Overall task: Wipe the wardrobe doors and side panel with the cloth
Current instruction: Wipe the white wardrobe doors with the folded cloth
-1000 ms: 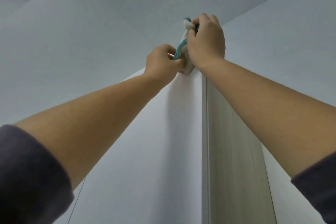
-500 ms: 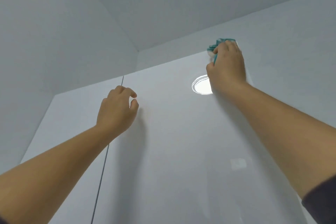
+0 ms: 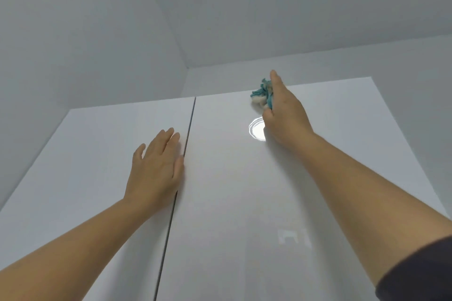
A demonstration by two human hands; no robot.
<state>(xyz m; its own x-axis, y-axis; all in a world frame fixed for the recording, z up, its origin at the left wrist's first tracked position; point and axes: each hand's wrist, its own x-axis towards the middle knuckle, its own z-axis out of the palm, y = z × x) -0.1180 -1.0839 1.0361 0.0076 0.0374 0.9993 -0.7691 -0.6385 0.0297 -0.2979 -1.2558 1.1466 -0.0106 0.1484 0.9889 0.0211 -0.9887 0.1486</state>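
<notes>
A bunched teal and white cloth [image 3: 262, 95] was held against the glossy white right-hand wardrobe door [image 3: 256, 190], close under its top edge. It was pinned there by the right hand [image 3: 285, 115], whose fingers were stretched forward along the cloth while the thumb was curled under it; most of the cloth showed at the hand's left side, and how much lay beneath the palm could not be told. A bright round reflection of a lamp [image 3: 255, 129] was seen on the door just below the cloth, touching the outline of the hand.

The left hand [image 3: 156, 168] was laid flat on the glossy white left-hand wardrobe door [image 3: 80, 178], fingers straight and close together, its thumb side resting just beside the dark vertical gap [image 3: 181, 173] between the two doors. Nothing was held in it; it was judged to be bracing the body or steadying the door.

The step in hand was judged to be the wiping of the upper part of the right door. No side panel could be made out in this view, so it was presumably left for a later pass. The next move was judged to call for firm, even pressure and strokes carried across or down the panel, with the cloth kept bunched under the palm so that it would not slip out at the top edge.
</notes>
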